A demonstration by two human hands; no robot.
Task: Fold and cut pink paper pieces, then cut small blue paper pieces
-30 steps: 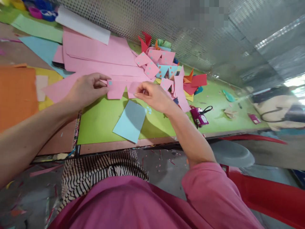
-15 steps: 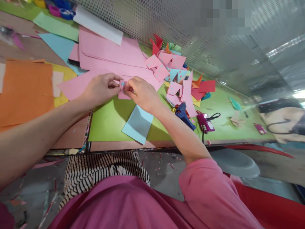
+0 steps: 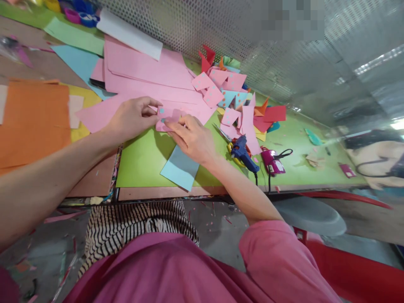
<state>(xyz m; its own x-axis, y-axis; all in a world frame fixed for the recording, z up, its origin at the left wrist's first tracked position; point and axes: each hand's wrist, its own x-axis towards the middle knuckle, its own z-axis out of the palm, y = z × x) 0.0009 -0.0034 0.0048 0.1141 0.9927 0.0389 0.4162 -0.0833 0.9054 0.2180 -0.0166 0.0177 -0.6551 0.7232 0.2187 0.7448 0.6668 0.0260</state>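
Observation:
A small pink paper cut-out (image 3: 168,116) with tiny blue squares on it lies at the far edge of a green sheet (image 3: 142,162). My left hand (image 3: 131,118) pinches its left edge between thumb and fingers. My right hand (image 3: 191,136) rests on its right side, fingertips pressed flat on the paper. A light blue paper rectangle (image 3: 180,168) lies on the green sheet just below my right hand.
Large pink sheets (image 3: 148,73) lie behind the hands, an orange sheet (image 3: 33,120) at the left. A heap of pink, red and blue folded pieces (image 3: 233,97) sits to the right, with scissors (image 3: 225,136), a blue glue gun (image 3: 244,151) and a magenta tool (image 3: 273,162). A perforated metal wall (image 3: 252,46) stands behind.
My right hand came in from the right to the pink cut-out, pinched it beside my left hand, and now lies lower with fingertips flat on it. The camera view shifted left.

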